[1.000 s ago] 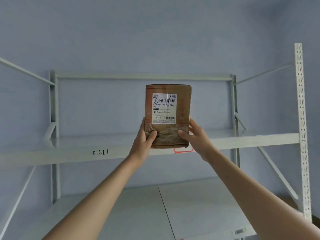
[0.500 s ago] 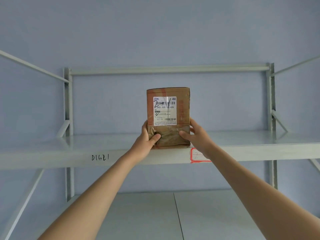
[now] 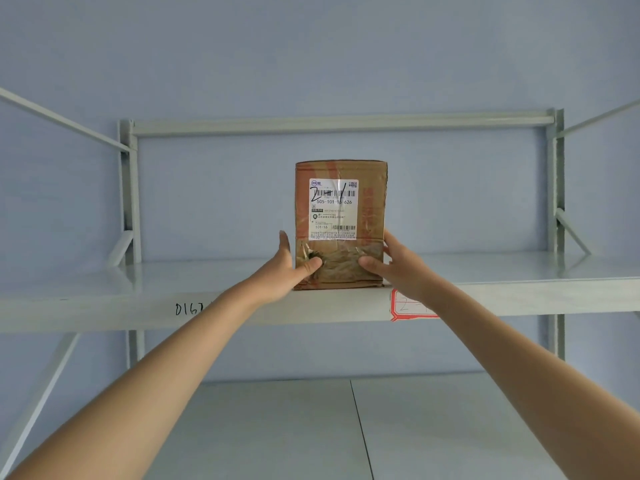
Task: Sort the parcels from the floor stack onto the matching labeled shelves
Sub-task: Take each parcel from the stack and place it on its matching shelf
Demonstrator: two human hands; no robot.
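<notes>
**Cardboard parcel held upright on a grey shelf**

A brown parcel [image 3: 341, 225] stands upright near the front edge of the upper shelf [image 3: 138, 289], its white shipping label [image 3: 333, 209] facing the camera. The left hand [image 3: 280, 271] and right hand [image 3: 398, 268] grip its lower sides — thumbs pressed on the front face. A red-bordered tag [image 3: 410, 306] (partly hidden by the right forearm) sits on the shelf edge just beside it.

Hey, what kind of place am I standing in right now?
Probably a parcel storeroom or small warehouse. You face pale metal shelving whose front edge carries a red-bordered tag and handwritten code. Your left hand and right hand hold a cardboard parcel with a shipping label on it.
</notes>
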